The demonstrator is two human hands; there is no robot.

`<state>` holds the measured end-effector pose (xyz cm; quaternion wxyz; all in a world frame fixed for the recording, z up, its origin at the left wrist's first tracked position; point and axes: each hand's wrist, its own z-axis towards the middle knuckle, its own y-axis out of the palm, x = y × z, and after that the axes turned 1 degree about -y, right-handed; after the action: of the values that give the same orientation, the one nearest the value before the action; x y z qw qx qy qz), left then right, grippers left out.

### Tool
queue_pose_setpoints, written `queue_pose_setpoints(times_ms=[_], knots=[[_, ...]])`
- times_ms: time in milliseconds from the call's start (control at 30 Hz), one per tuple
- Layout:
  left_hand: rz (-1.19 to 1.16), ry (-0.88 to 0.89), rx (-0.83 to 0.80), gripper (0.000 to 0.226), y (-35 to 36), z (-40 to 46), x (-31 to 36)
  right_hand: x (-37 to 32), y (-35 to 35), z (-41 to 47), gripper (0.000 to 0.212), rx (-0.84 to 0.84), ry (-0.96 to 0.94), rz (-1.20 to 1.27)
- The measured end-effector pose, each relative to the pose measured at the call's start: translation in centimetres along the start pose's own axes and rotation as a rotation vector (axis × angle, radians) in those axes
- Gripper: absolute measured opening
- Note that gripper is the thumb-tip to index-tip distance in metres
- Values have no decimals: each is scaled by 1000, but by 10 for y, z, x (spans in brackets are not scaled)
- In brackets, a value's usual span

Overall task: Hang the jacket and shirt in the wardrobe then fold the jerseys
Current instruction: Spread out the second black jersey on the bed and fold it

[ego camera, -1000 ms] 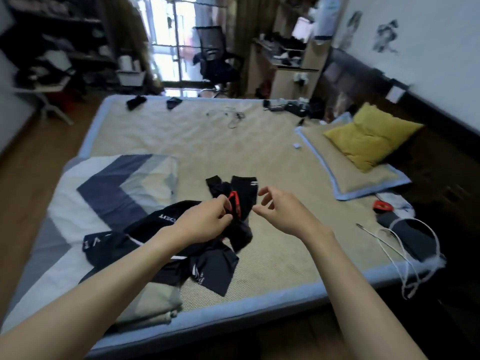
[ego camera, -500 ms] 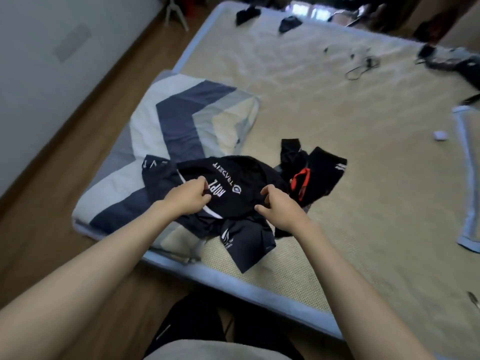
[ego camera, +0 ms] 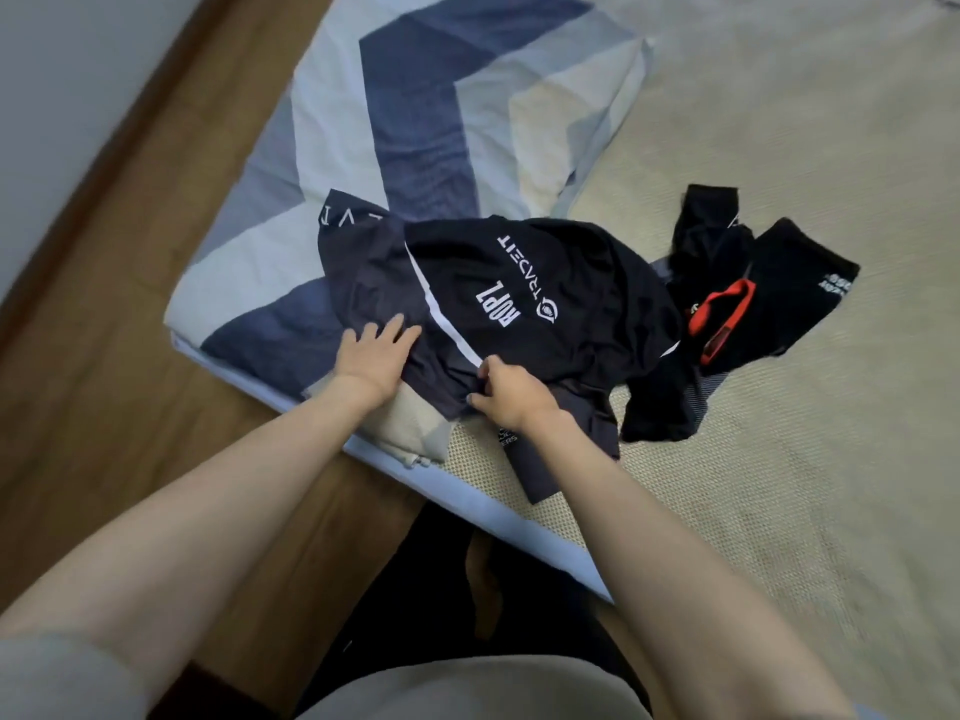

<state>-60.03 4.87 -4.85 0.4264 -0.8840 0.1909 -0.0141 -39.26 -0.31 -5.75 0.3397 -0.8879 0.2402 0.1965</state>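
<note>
Now our right hand [ego camera: 511, 392] pinches the hem of the dark jersey [ego camera: 545, 298], and our left hand [ego camera: 376, 356] lies flat on its sleeve. Beyond our fingers another black garment [ego camera: 769, 293] waits on the bed [ego camera: 779, 485]. Folding seems only started; no wardrobe shows.

A bed [ego camera: 545, 532] with a beige woven mat [ego camera: 779, 459] stands on a brown wood floor [ego camera: 104, 407]. A grey wall [ego camera: 62, 70] is at the left. Soft daylight.
</note>
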Motion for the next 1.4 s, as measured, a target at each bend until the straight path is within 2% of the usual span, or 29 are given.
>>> queue_pose_setpoints(times_ms=[100,167,200,300,433,533,600,633,733,767,867,933,1067,1133,1233,1300,1367,1400], knots=[[114,169,265,52,19,23,-16,-10,32,24,58,-78,-23,-45],[129,301,366,23,29,33,-24,-15,52,30,76,-53,-19,-107],[136,350,392,14,30,35,-28,-18,60,31,77,-33,1,-135],[160,412,397,15,27,35,-40,-24,72,35,56,-3,58,-200],[183,432,378,37,24,32,-57,-32,79,29,40,2,111,-173],[183,454,388,14,24,29,-68,-34,85,21,45,23,146,-92],[20,415,341,9,21,23,-69,-36,87,14,49,31,136,-69],[-149,367,301,12,14,18,-65,-37,85,10,51,49,126,-51],[-698,276,133,11,-25,-4,-44,-43,71,-6,63,201,157,117],[-808,285,120,12,-44,-13,-35,-45,61,-13,61,245,170,207],[-961,391,116,16,-109,-42,-9,-52,23,-36,26,287,138,517],[-1042,468,110,13,-153,-59,6,-58,-10,-60,19,355,86,637],[-1105,664,106,17,-247,-94,37,-72,-75,-123,24,561,7,693],[-1126,768,94,9,-287,-109,53,-76,-100,-153,30,678,8,707],[-1034,934,165,12,-341,-134,81,-80,-130,-190,41,845,27,809],[-951,1012,203,12,-373,-154,97,-81,-144,-210,34,910,8,841],[-807,1082,302,18,-402,-171,109,-78,-158,-230,19,993,-20,848],[-727,1098,366,19,-416,-180,115,-73,-166,-243,18,1043,-19,835]])
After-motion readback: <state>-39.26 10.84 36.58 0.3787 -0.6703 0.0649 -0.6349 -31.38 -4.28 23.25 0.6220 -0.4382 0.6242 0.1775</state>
